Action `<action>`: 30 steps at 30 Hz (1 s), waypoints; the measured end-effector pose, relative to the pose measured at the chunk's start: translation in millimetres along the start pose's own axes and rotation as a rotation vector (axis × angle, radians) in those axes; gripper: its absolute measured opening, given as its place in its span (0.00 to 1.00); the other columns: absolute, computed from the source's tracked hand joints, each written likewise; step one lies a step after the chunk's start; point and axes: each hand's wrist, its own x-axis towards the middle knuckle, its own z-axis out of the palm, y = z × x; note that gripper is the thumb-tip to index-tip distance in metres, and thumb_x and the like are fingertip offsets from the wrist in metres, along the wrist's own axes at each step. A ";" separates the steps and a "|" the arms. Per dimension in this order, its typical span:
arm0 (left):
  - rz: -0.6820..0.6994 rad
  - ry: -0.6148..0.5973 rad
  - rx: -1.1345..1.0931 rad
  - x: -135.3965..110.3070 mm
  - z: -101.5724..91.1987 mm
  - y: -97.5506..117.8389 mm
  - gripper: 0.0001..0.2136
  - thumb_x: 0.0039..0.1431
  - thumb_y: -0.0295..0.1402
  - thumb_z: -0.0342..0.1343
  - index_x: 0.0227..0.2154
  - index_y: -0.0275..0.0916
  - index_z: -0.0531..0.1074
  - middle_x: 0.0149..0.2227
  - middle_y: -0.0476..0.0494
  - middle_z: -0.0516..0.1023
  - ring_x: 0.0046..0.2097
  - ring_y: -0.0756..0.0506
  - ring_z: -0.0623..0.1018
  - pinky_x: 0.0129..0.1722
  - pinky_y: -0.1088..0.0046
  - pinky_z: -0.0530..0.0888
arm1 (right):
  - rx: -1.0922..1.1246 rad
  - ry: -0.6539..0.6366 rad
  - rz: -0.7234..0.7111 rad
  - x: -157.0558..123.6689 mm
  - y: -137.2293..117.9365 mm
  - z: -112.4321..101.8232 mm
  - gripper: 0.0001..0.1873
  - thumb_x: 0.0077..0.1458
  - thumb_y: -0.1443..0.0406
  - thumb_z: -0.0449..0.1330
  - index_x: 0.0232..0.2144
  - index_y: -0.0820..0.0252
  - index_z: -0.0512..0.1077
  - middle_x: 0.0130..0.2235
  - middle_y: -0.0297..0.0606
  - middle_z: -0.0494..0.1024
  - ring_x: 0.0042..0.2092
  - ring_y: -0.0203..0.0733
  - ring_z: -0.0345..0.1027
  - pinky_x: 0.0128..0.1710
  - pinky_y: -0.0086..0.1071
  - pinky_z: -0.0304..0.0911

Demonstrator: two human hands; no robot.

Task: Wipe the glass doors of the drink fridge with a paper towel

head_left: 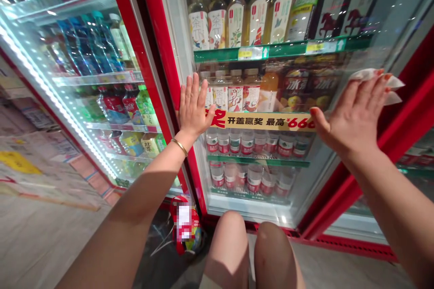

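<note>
A red-framed drinks fridge with a glass door [315, 162] stands right in front of me. My left hand [194, 108] lies flat on the glass near the door's left edge, fingers stretched upward, a thin bangle on the wrist. My right hand [356, 113] presses a white cloth [393, 88] flat against the right side of the glass, fingers spread over it. Behind the glass stand rows of tea bottles [237, 18] on green-edged shelves, and small water bottles [254, 142] lower down. A yellow sticker [271, 122] runs across the door.
A second fridge [98, 76] with blue and green bottles stands open-lit to the left. My knees [251, 253] are bent close to the door's bottom. A red bag-like object [186, 226] lies on the floor by the frame. Another red fridge frame [417, 113] is at the right.
</note>
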 end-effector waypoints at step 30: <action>0.042 0.063 0.051 -2.5 1.0 0.5 0.40 0.73 0.46 0.52 0.79 0.49 0.39 0.81 0.47 0.36 0.81 0.38 0.40 0.81 0.44 0.44 | 0.015 0.080 0.043 -11.9 -15.2 22.2 0.57 0.69 0.40 0.52 0.78 0.70 0.30 0.78 0.67 0.21 0.79 0.75 0.15 0.74 0.75 0.35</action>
